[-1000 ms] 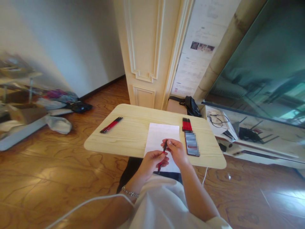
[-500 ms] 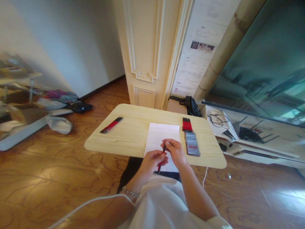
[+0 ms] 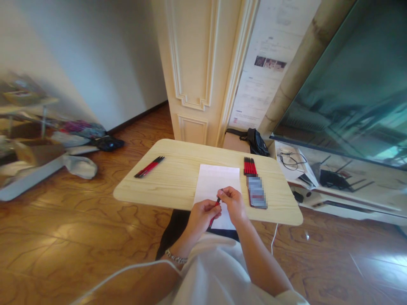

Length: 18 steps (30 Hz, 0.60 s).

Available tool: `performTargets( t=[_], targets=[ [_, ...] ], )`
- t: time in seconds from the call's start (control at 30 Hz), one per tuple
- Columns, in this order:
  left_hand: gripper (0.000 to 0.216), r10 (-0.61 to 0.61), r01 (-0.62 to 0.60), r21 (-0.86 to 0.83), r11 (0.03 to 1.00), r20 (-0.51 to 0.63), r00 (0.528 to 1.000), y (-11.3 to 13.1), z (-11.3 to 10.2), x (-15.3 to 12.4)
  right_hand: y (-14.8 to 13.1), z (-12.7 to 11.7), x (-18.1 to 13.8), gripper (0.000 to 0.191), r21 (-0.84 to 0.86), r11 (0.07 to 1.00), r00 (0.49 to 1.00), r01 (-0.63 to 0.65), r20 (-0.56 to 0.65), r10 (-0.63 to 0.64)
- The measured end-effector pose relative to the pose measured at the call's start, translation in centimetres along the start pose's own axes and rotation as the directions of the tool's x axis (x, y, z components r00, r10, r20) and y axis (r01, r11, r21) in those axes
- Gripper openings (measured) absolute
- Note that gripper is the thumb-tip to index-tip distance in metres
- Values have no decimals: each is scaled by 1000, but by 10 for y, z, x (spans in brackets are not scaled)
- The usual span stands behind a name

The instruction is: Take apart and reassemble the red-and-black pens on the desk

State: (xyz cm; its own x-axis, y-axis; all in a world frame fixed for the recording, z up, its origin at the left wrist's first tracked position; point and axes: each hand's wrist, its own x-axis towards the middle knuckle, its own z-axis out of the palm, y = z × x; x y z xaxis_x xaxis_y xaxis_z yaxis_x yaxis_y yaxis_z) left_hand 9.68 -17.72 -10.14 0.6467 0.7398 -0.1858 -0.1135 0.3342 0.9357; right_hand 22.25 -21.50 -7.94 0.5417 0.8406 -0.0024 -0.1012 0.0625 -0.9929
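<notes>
A red and black pen is held at a slant over a white sheet of paper. My left hand is closed around its red barrel. The fingertips of my right hand pinch its black upper end. Right of the paper, a row of several red and black pens lies side by side, just above a phone whose screen is blurred out. More pens of the same kind lie in a slanted bunch on the left of the table.
The light wooden table has rounded corners. Beyond it stand a cream panelled door and a black bag. A white cable crosses near my left forearm. At the right is a TV cabinet with a router.
The pen in my hands has tilted slightly, and my right fingers have shifted a little at its upper end. The pens and phone on the table stay in place.
</notes>
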Motion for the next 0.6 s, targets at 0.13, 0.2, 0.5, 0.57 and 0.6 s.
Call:
performTargets(
  t=[0.13,0.2,0.5,0.57,0.6],
  targets=[
    [31,-25,25,-37,999,13,1000,-3,-1,2,-2,2,-1,27,-14,1000,1000,-14,0,14],
    [34,-62,65,-66,996,52,997,-1,-2,3,-4,2,-1,30,41,998,997,-39,64,37],
    [26,71,-65,119,991,-51,996,-8,0,3,7,3,1,23,-77,996,997,49,-49,-53],
    [26,100,-88,160,983,-69,993,-9,1,3,10,4,1,24,-116,991,995,62,-75,-71],
    [26,107,-94,175,980,-71,992,-9,0,2,12,4,0,24,-132,989,993,67,-85,-79]
  ],
)
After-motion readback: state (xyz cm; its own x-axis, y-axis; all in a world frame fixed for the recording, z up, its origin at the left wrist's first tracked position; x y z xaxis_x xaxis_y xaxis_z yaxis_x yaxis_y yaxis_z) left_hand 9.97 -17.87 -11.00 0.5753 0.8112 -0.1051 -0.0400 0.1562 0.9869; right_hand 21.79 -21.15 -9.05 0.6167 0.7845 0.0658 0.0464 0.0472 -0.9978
